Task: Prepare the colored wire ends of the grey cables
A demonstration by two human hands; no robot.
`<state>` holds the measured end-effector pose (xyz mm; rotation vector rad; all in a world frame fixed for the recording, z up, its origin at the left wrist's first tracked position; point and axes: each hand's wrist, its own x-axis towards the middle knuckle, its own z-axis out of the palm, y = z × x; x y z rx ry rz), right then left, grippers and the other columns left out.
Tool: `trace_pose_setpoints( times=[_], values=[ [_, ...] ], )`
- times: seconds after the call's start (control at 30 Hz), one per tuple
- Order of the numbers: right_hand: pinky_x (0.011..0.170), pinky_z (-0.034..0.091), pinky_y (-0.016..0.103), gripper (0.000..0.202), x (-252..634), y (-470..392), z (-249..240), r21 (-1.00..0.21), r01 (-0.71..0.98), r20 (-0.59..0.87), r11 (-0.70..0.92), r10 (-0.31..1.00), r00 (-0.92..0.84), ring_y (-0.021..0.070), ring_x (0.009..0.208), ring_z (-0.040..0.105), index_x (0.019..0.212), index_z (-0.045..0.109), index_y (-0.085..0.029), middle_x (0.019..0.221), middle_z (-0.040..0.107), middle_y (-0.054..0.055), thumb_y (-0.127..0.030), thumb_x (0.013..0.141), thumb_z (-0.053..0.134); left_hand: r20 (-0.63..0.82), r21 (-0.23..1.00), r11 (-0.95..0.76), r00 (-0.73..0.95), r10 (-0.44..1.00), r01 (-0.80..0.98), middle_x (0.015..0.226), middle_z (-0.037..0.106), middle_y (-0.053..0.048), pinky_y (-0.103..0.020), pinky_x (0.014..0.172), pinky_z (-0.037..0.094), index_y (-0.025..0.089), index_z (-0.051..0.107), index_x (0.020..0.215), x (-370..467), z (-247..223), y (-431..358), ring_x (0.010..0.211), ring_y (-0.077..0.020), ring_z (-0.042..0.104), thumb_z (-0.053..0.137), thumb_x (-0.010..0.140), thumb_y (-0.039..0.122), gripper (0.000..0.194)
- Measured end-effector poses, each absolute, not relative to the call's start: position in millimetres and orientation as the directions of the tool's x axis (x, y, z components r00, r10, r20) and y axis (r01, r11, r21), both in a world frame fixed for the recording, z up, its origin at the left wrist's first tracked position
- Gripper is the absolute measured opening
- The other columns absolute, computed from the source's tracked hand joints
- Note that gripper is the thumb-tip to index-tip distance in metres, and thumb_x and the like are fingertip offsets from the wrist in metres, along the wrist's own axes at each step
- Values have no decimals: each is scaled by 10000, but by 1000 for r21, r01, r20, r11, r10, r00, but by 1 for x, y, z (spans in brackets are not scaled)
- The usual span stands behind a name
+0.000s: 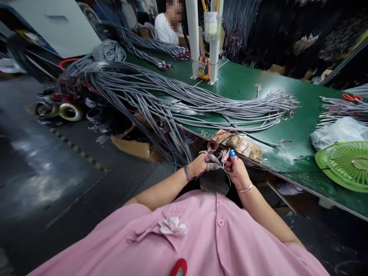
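Close in front of my body, at the table's edge, my left hand (199, 165) is closed around a grey cable's end; some of its fingers look wrapped in pale coverings. Thin red, green and white wires (230, 172) fan out from that end toward my right hand (239, 170). Its fingers are pinched on these wires, and a blue cap (232, 153) sits on one fingertip. Just beyond both hands, a brown tape-wrapped block (244, 147) lies on the table edge with red wires beside it. The exact finger contact is too small to make out.
Long grey cables (184, 92) drape across the green table (241, 84) and hang over its left edge. A green fan (345, 165), a plastic bag (339, 132) and red-handled scissors (352, 97) are at right. An open cardboard box (135, 147) stands below. A person in white (166, 28) sits beyond.
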<state>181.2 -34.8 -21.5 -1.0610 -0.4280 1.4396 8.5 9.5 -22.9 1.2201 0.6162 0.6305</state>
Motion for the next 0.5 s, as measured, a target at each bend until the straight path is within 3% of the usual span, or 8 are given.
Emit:
trace_pose_setpoints(
  times=[0.23, 0.5],
  values=[
    [356, 257, 196, 513, 184, -45, -26, -731, -643, -373, -229, 923, 95, 61, 411, 369, 686, 533, -198, 535, 507, -52, -668, 688, 739, -102, 968, 235, 710, 697, -92, 598, 621, -28, -175, 445, 311, 75, 764, 785, -4, -24, 10, 490, -63, 466, 887, 566, 408, 417],
    [327, 178, 156, 488, 196, -54, -39, -696, -653, -441, -298, 895, 62, 33, 428, 353, 807, 638, -169, 776, 675, 35, -641, 721, 730, -31, 987, 150, 846, 533, -58, 667, 676, -69, -202, 541, 466, 96, 777, 794, -25, -16, -2, 590, -119, 595, 845, 665, 403, 340]
  ],
)
